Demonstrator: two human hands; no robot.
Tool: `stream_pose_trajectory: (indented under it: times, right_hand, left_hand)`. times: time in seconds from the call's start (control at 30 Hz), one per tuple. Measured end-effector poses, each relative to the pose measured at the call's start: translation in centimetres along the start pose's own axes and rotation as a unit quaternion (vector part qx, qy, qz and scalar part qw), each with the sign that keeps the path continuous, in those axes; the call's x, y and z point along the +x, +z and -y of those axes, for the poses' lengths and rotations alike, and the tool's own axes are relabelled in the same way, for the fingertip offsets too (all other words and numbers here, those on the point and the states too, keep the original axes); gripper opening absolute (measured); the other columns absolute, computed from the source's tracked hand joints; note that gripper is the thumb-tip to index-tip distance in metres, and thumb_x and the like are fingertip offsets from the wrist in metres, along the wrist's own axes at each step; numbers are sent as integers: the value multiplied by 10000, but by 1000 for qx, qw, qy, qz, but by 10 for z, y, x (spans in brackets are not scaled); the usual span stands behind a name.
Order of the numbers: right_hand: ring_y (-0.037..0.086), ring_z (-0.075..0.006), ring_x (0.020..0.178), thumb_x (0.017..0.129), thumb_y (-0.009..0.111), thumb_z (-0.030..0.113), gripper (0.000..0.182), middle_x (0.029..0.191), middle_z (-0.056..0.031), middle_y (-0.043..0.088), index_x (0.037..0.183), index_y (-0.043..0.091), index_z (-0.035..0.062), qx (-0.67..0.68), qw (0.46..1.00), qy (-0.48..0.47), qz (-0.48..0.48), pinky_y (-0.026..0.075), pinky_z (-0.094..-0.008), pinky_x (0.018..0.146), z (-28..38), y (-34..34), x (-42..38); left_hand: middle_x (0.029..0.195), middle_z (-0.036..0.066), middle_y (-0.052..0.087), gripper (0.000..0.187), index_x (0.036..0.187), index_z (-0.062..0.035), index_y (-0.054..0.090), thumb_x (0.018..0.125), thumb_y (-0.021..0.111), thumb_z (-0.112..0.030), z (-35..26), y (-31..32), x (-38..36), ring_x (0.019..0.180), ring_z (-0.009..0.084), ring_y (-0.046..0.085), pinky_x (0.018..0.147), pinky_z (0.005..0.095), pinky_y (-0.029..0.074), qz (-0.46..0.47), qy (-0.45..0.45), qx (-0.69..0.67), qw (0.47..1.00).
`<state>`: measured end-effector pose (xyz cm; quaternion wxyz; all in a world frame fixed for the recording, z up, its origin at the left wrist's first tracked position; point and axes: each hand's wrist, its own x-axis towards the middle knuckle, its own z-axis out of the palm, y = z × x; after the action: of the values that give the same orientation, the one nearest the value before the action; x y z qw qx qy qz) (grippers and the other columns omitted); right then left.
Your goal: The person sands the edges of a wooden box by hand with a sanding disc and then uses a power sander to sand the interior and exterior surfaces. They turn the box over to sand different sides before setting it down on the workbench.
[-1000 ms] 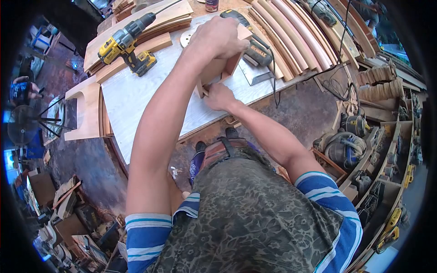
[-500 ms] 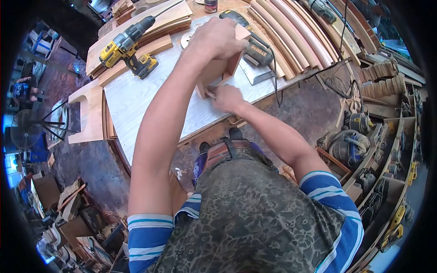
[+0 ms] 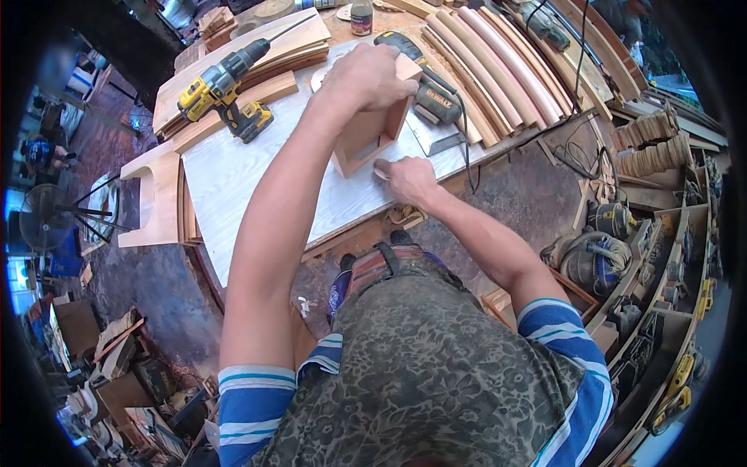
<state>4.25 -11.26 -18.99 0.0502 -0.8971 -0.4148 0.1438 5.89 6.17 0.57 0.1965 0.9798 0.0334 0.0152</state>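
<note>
My left hand grips the upper end of a small open wooden box, which stands tilted on the white board. The fingers of my left hand are wrapped over the box's top edge. Just right of the box's lower corner, my right hand pinches a small flat brown piece, which looks like folded sandpaper. The hand and piece are apart from the box. A DeWalt power sander lies close behind the box, its cord hanging over the board's edge.
A yellow-black cordless drill rests on wooden boards at the left. Several curved wooden strips lie at the right, and a small jar stands at the back. A shop vacuum is on the floor; a fan stands at left.
My right hand has moved off the box's lower edge, slightly right and toward me, with the flat piece in it. My left hand still holds the box in nearly the same place.
</note>
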Motion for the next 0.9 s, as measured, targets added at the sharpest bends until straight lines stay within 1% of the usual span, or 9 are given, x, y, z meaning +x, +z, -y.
stream_pose_trajectory:
  times: [0.17, 0.23, 0.4, 0.47, 0.57, 0.67, 0.7, 0.77, 0.9]
  right_hand:
    - [723, -459, 934, 853, 612, 182, 550, 939, -229, 752, 1401, 641, 207, 131, 985, 77, -84, 571, -560, 832, -13, -4, -70]
    - [711, -452, 1021, 877, 644, 163, 529, 1052, -243, 752, 1406, 655, 175, 228, 963, 95, -111, 570, -521, 902, -24, 11, -97]
    - [709, -419, 1101, 915, 697, 158, 468, 1166, -233, 739, 1381, 682, 121, 344, 903, 118, -231, 562, -459, 944, -49, 38, -161]
    - [715, -402, 1112, 925, 709, 163, 439, 1176, -226, 739, 1361, 697, 108, 348, 891, 138, -258, 561, -441, 943, -57, 41, -180]
    - [732, -383, 1066, 928, 709, 158, 405, 1123, -215, 750, 1330, 720, 109, 359, 874, 178, -275, 561, -427, 916, -64, 42, -193]
    - [733, -370, 981, 923, 714, 139, 378, 1034, -192, 748, 1298, 737, 103, 343, 889, 192, -236, 562, -419, 869, -66, 31, -198]
    - [726, -361, 943, 917, 718, 128, 359, 1002, -182, 735, 1274, 746, 96, 328, 897, 167, -245, 560, -416, 848, -65, 28, -194]
    - [719, -352, 905, 911, 722, 116, 340, 971, -172, 723, 1249, 755, 90, 309, 905, 135, -260, 558, -412, 827, -64, 19, -184]
    - [712, -328, 879, 895, 731, 75, 303, 951, -165, 699, 1196, 763, 69, 299, 896, 94, -314, 553, -390, 806, -74, -1, -170]
  left_hand:
    - [1206, 265, 732, 679, 1222, 7, 728, 863, 718, -569, 9, 4, 6, 1139, 420, 705, 1037, 466, 550, -32, 41, -20, 998]
    - [1195, 236, 747, 761, 1230, 7, 726, 885, 684, -670, 16, 7, 3, 1147, 382, 715, 1038, 459, 546, -155, 89, -113, 977]
    - [1293, 195, 728, 657, 1397, 32, 602, 924, 784, -386, 22, -10, -65, 1220, 306, 688, 1070, 424, 511, -320, 86, -330, 884]
    - [1397, 223, 651, 892, 1539, 38, 416, 886, 819, -415, 48, 21, -101, 1317, 326, 614, 1163, 470, 426, -320, 133, -374, 860]
    - [1468, 285, 529, 1264, 1619, 66, 242, 765, 900, -594, 67, 107, -137, 1388, 372, 524, 1190, 490, 401, -275, 5, -371, 887]
    - [1322, 248, 658, 819, 1487, 34, 477, 842, 866, -288, 71, 179, -133, 1269, 327, 633, 1089, 453, 495, -237, -116, -363, 894]
    - [1322, 248, 658, 819, 1487, 34, 477, 842, 866, -288, 78, 194, -131, 1269, 327, 633, 1089, 453, 495, -240, -115, -365, 892]
    - [1116, 209, 745, 522, 1309, 0, 641, 841, 812, -157, 92, 207, -125, 1096, 306, 723, 952, 432, 557, -182, -206, -372, 886]
    - [1003, 198, 759, 403, 1183, -28, 710, 798, 794, -110, 116, 162, -138, 948, 350, 755, 842, 440, 577, -277, -160, -231, 919]
